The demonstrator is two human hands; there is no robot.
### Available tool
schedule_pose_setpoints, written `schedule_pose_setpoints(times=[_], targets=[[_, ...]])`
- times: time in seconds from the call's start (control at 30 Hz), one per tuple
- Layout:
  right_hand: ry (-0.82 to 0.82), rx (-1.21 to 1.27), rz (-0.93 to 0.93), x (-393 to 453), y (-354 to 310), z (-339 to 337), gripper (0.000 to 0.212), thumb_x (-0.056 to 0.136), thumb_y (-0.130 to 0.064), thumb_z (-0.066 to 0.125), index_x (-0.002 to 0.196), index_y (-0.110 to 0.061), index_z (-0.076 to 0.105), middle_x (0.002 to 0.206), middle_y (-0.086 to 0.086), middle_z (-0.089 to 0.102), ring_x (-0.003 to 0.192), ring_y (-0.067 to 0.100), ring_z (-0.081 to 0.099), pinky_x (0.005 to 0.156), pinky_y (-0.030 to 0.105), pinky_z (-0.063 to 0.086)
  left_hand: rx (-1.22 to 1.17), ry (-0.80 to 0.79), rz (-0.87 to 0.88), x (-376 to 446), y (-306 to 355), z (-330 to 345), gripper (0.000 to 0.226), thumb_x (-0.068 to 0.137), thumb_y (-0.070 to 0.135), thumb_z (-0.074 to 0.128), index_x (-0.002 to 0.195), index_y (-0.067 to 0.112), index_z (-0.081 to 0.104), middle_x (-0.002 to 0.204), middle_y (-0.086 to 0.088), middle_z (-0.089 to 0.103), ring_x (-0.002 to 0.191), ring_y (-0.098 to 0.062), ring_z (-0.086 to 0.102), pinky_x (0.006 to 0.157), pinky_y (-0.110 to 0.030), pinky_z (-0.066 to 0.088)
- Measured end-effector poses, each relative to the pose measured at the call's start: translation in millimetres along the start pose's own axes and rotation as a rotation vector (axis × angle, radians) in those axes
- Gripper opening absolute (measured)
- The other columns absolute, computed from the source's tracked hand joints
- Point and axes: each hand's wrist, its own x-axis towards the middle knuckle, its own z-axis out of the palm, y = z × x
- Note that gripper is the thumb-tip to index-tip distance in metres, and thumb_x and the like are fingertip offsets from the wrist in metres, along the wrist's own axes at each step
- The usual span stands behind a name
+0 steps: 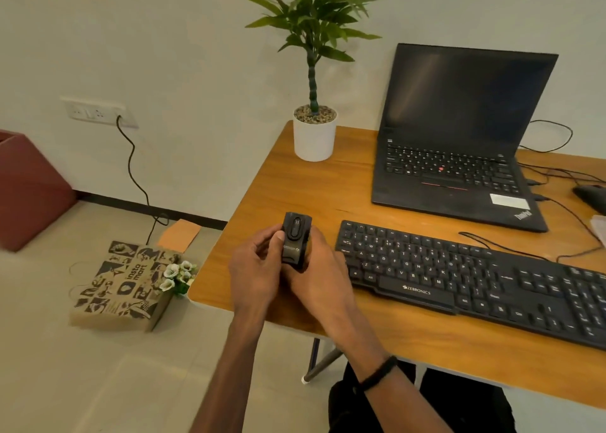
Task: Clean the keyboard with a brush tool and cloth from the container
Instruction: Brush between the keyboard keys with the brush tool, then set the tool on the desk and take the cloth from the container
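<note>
While both hands met over the near left part of the wooden table [305, 183], they held a small black container [295, 241] upright between them, just left of the black keyboard [475, 278]. The left hand [255, 273] closed its grip on the container's left side, thumb pressed against the front edge, and the right hand [323, 273] wrapped around its right side and base from behind, fingers clamped on it. An oval shape with a slot showed on the container's upper face; what lay inside could not be told. A dark band [378, 373] circled the right wrist. The keyboard lay slantwise across the table, its cable [511, 247] running along the far side toward an open black laptop [459, 137] with a dark screen. A white pot with a green plant [314, 131] stood near the table's far left corner, beside the laptop. At the right edge, part of a black mouse [592, 196] showed. On the floor left of the table sat a printed paper bag [123, 285] with small white flowers [178, 273] against it.
</note>
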Motion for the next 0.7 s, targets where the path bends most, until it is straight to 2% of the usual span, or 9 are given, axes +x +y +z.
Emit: schedule_pose_setpoints(times=[0.07, 0.17, 0.27, 0.4, 0.47, 0.53, 0.57, 0.63, 0.7], targets=[[0.032, -0.048, 0.020, 4.4, 1.9, 7.3, 0.056, 0.088, -0.044, 0.071, 0.137, -0.033, 0.047, 0.113, -0.002, 0.072, 0.107, 0.027, 0.067, 0.087, 0.042, 0.056, 0.108, 0.028, 0.064, 1.2, -2.8, 4.5, 0.024, 0.104, 0.023, 0.061, 0.123, 0.021, 0.075, 0.109, 0.014, 0.075, 0.097, 0.015, 0.064, 0.082, -0.006, 0.051], [0.063, -0.050, 0.034, 8.8, 6.9, 15.2, 0.050, 0.091, -0.050, 0.064, 0.133, -0.029, 0.048, 0.105, 0.001, 0.072, 0.099, 0.029, 0.069, 0.080, 0.044, 0.057, 0.176, 0.042, 0.141, 0.9, -5.6, 10.7, 0.022, 0.106, 0.023, 0.057, 0.116, 0.028, 0.076, 0.095, 0.029, 0.069, 0.090, 0.013, 0.065, 0.073, -0.005, 0.047], [0.085, -0.105, 0.049, 12.9, 10.4, 17.8, 0.042, 0.093, -0.051, 0.060, 0.125, -0.025, 0.052, 0.098, 0.003, 0.073, 0.093, 0.031, 0.069, 0.076, 0.044, 0.057, 0.228, 0.044, 0.187, 1.1, -5.9, 13.4, 0.021, 0.106, 0.024, 0.057, 0.115, 0.034, 0.074, 0.087, 0.031, 0.066, 0.082, 0.008, 0.067, 0.067, -0.010, 0.049], [0.063, -0.121, 0.067, 19.0, 14.7, 19.8, 0.033, 0.094, -0.044, 0.063, 0.118, -0.024, 0.055, 0.092, 0.001, 0.072, 0.087, 0.028, 0.070, 0.075, 0.045, 0.059, 0.294, 0.062, 0.226, 3.1, -11.5, 16.9, 0.023, 0.107, 0.029, 0.055, 0.110, 0.025, 0.078, 0.084, 0.016, 0.072, 0.075, -0.007, 0.067, 0.063, -0.026, 0.051], [0.051, -0.108, 0.063, 19.7, 18.8, 21.9, 0.031, 0.092, -0.040, 0.064, 0.117, -0.025, 0.055, 0.087, 0.000, 0.071, 0.082, 0.026, 0.070, 0.073, 0.046, 0.059, 0.329, 0.045, 0.208, 4.7, -19.3, 18.7, 0.027, 0.107, 0.037, 0.053, 0.115, 0.027, 0.076, 0.088, 0.012, 0.073, 0.078, -0.011, 0.066, 0.068, -0.029, 0.052], [0.039, -0.080, 0.063, 18.0, 22.5, 22.4, 0.031, 0.093, -0.034, 0.064, 0.120, -0.024, 0.053, 0.085, 0.001, 0.069, 0.078, 0.026, 0.069, 0.072, 0.047, 0.059, 0.373, 0.015, 0.189, 6.0, -27.0, 20.1, 0.035, 0.106, 0.049, 0.047, 0.121, 0.030, 0.073, 0.096, 0.011, 0.074, 0.087, -0.018, 0.067, 0.076, -0.040, 0.055], [0.027, -0.063, 0.057, 16.4, 23.8, 22.9, 0.036, 0.094, -0.030, 0.064, 0.127, -0.024, 0.051, 0.086, 0.002, 0.069, 0.079, 0.026, 0.069, 0.072, 0.047, 0.059, 0.393, 0.003, 0.203, 6.8, -29.7, 19.6, 0.038, 0.105, 0.051, 0.045, 0.123, 0.030, 0.072, 0.100, 0.010, 0.075, 0.092, -0.019, 0.068, 0.082, -0.042, 0.054], [0.001, -0.004, 0.022, 5.5, 25.9, 17.1, 0.058, 0.094, -0.021, 0.064, 0.146, -0.026, 0.040, 0.095, 0.006, 0.071, 0.088, 0.028, 0.069, 0.078, 0.047, 0.059, 0.478, 0.007, 0.292, 5.4, -31.7, 20.0, 0.040, 0.105, 0.048, 0.044, 0.121, 0.025, 0.072, 0.115, 0.005, 0.074, 0.110, -0.020, 0.065, 0.099, -0.035, 0.045], [0.005, 0.064, -0.008, -13.6, 29.6, 4.4, 0.065, 0.095, -0.022, 0.065, 0.152, -0.031, 0.036, 0.101, 0.004, 0.071, 0.092, 0.023, 0.068, 0.084, 0.044, 0.058, 0.565, 0.027, 0.385, -1.6, -26.0, 21.7, 0.044, 0.106, 0.050, 0.043, 0.120, 0.022, 0.073, 0.129, 0.000, 0.069, 0.129, -0.024, 0.055, 0.108, -0.036, 0.036]])
